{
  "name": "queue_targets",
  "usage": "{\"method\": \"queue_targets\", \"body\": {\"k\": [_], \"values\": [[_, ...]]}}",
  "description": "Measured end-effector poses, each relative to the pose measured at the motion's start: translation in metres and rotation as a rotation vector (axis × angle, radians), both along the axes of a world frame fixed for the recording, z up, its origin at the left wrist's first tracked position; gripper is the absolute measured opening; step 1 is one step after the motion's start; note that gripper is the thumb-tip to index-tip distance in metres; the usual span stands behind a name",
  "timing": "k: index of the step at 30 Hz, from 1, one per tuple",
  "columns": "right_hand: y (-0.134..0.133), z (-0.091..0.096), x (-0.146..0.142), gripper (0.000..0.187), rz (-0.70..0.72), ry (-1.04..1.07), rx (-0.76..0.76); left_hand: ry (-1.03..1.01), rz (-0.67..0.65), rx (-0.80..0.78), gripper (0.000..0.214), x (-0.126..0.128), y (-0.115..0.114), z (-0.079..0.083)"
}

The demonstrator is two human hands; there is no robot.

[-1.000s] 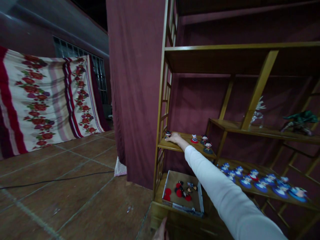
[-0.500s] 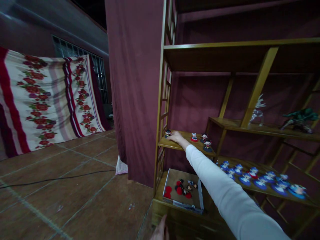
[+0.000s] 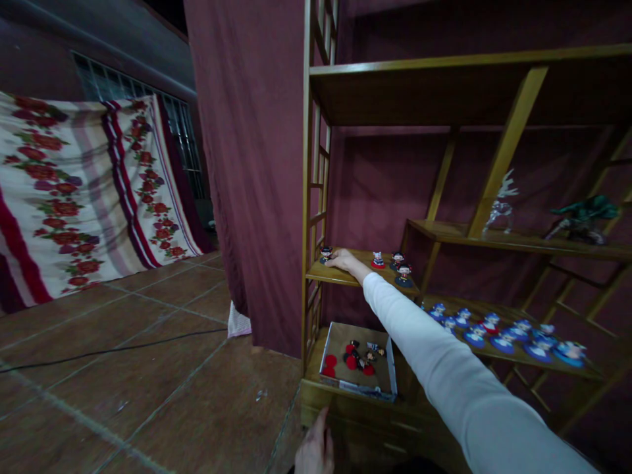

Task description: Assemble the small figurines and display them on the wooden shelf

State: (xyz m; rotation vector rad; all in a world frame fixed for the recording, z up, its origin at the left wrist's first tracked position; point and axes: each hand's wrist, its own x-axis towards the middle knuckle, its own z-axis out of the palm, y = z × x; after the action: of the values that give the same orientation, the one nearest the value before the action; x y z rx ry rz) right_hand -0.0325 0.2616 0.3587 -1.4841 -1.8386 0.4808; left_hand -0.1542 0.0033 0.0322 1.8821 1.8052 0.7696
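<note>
My right hand reaches to the left end of a small wooden shelf. Its fingers are closed on a small dark-haired figurine, which stands upright near the side lattice; the fingers hide part of it. Right of the hand on the same shelf are a white-headed figurine on a red base and two dark-haired figurines, the front one on a dark base. Low in the view, below a shallow box of loose figurine parts and red discs, my left hand hangs with fingers apart, holding nothing visible.
Several blue and white figurines stand on a lower shelf to the right. Higher up are a clear deer figure and a green figure. A maroon curtain hangs left of the shelf unit. A black cable crosses the tiled floor.
The camera view has shifted slightly, so the shelves appear higher and a little farther left. My right hand stays at the same figurine, and more of my left hand shows.
</note>
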Motion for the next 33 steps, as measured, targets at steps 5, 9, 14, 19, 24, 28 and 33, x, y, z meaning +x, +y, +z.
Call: {"method": "queue_targets", "body": {"k": [5,9,14,19,24,28,33], "values": [[0.000,-0.002,0.008,0.024,0.069,-0.011,-0.064,0.021,-0.020,0.026,0.043,0.003,-0.004,0.006],[-0.005,-0.001,0.015,0.027,0.121,0.080,-0.036,0.068,-0.052,-0.007,0.040,0.007,-0.005,0.013],[-0.058,-0.010,0.024,0.031,0.133,0.354,0.319,0.172,-0.145,-0.101,0.036,0.010,-0.010,0.027],[-0.152,-0.099,0.058,0.022,0.336,0.403,0.295,0.322,-0.204,-0.248,0.031,0.010,-0.007,0.033],[-0.178,-0.265,0.107,0.022,0.043,0.419,-0.155,0.407,-0.306,-0.238,0.028,0.027,0.028,0.030],[-0.154,-0.347,0.131,0.021,-0.156,0.490,-0.304,0.457,-0.477,-0.128,0.028,0.057,0.073,0.038],[-0.102,-0.376,0.144,0.026,-0.268,0.435,-0.314,0.500,-0.498,-0.132,0.031,0.084,0.124,0.036]]}}
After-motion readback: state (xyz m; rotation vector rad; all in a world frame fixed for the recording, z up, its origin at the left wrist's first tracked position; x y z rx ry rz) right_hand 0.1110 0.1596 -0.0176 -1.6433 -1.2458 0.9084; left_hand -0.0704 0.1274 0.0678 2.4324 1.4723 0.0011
